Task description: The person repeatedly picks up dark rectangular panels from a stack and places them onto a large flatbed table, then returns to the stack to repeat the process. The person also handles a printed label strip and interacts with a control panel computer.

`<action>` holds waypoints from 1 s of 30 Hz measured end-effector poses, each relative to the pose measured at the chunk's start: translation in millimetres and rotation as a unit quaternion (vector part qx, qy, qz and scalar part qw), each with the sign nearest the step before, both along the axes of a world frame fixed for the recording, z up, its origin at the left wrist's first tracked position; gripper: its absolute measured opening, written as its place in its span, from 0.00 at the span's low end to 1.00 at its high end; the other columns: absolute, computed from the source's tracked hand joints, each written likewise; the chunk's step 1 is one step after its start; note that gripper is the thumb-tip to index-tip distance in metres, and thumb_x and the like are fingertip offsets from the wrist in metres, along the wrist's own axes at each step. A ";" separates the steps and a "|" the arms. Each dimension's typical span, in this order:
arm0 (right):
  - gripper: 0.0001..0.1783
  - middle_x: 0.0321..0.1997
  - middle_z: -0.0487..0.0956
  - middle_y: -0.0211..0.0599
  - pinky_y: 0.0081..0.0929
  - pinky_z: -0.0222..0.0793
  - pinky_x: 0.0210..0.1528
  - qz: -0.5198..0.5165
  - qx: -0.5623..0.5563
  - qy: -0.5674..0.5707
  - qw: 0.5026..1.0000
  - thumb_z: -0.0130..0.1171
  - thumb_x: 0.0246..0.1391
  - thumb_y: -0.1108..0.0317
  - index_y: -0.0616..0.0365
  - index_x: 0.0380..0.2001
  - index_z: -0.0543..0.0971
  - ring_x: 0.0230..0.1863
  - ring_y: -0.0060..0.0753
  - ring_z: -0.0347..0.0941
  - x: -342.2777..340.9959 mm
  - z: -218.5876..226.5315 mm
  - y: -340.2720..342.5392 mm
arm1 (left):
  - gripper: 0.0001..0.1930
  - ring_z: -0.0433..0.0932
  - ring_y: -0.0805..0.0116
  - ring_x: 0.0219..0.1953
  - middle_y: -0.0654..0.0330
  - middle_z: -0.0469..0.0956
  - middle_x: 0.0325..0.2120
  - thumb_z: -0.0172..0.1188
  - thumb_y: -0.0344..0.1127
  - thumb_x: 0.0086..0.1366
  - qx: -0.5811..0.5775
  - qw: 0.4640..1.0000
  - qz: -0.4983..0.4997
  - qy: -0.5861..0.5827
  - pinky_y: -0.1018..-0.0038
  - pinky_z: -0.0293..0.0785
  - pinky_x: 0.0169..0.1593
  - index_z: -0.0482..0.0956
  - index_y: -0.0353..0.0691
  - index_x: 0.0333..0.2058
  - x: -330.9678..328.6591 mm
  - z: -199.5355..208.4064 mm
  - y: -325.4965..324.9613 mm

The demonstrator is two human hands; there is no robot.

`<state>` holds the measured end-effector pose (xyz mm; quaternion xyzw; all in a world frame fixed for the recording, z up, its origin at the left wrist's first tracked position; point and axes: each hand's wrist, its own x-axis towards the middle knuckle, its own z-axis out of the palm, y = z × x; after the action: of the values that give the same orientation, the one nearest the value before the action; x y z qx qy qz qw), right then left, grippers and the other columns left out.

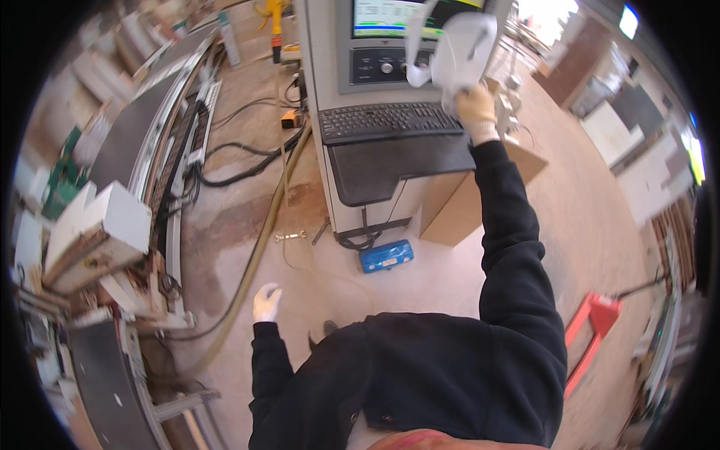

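Note:
My right hand (475, 110), in a cream knit glove, reaches forward to the right end of a black keyboard (386, 124). Its fingers are closed round the lower end of a white thing with a looped strap (466, 51), its kind unclear through blur. The white thing is raised in front of the control cabinet's screen (382, 19) and covers part of the knob panel (367, 67). Down at my left side hangs my left hand (266, 304), also gloved, its thumb and fingers apart and nothing between them.
A black shelf (397, 161) juts out below the keyboard. On the floor lie a blue toolbox (386, 256), a wrench (290, 236) and a long hose (259, 251). A brown board box (454, 206) stands beside the cabinet. Machine rails (161, 131) run at left; a red pallet jack (600, 315) sits right.

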<state>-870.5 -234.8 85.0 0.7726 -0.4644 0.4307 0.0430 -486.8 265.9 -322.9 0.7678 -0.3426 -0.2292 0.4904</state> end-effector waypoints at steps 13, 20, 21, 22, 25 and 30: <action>0.04 0.34 0.79 0.35 0.30 0.73 0.43 0.436 0.222 -0.190 0.851 0.56 0.59 0.82 0.64 0.35 0.79 0.37 0.29 0.74 58.0 -158.1 167.3 | 0.19 0.82 0.49 0.48 0.47 0.85 0.43 0.59 0.45 0.62 0.565 0.742 0.219 0.287 0.56 0.77 0.54 0.85 0.39 0.45 -341.3 -107.4 346.8; 0.09 0.36 0.84 0.44 0.40 0.78 0.40 0.823 0.173 0.263 0.474 0.64 0.54 0.69 0.56 0.39 0.84 0.38 0.50 0.82 173.8 -246.9 359.0 | 0.21 0.81 0.47 0.52 0.45 0.84 0.47 0.56 0.49 0.62 0.474 0.764 0.371 0.232 0.56 0.75 0.57 0.87 0.43 0.46 -271.3 -134.1 301.6; 0.10 0.36 0.85 0.44 0.40 0.78 0.41 0.832 0.164 0.272 0.456 0.64 0.55 0.68 0.56 0.40 0.84 0.38 0.50 0.82 193.1 -245.9 384.6 | 0.21 0.81 0.47 0.52 0.45 0.84 0.47 0.58 0.48 0.62 0.410 0.784 0.401 0.239 0.56 0.75 0.58 0.87 0.43 0.47 -258.3 -127.4 305.1; 0.10 0.37 0.85 0.45 0.40 0.78 0.41 0.838 0.162 0.283 0.437 0.64 0.56 0.67 0.57 0.41 0.84 0.38 0.51 0.82 214.0 -244.2 412.7 | 0.20 0.81 0.47 0.53 0.45 0.84 0.46 0.59 0.47 0.62 0.342 0.801 0.431 0.237 0.56 0.74 0.58 0.87 0.43 0.47 -245.1 -123.3 305.6; 0.13 0.39 0.86 0.44 0.39 0.79 0.43 0.842 0.172 0.320 0.399 0.63 0.57 0.66 0.58 0.44 0.83 0.40 0.50 0.83 287.2 -246.0 516.9 | 0.15 0.82 0.47 0.47 0.47 0.85 0.39 0.61 0.46 0.60 0.226 0.805 0.516 0.186 0.56 0.76 0.54 0.86 0.43 0.39 -220.1 -124.7 342.8; 0.18 0.41 0.86 0.44 0.35 0.78 0.47 0.793 0.294 0.409 0.344 0.60 0.57 0.67 0.61 0.50 0.81 0.43 0.44 0.84 390.6 -277.6 682.8 | 0.18 0.82 0.48 0.49 0.47 0.84 0.45 0.55 0.45 0.64 0.286 0.771 0.485 0.298 0.55 0.76 0.55 0.87 0.41 0.42 -242.4 -169.3 463.8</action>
<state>-479.9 448.0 -192.6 0.8224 0.3442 -0.2702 -0.3636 -729.1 729.7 -492.2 0.8300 0.3195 -0.2655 0.3722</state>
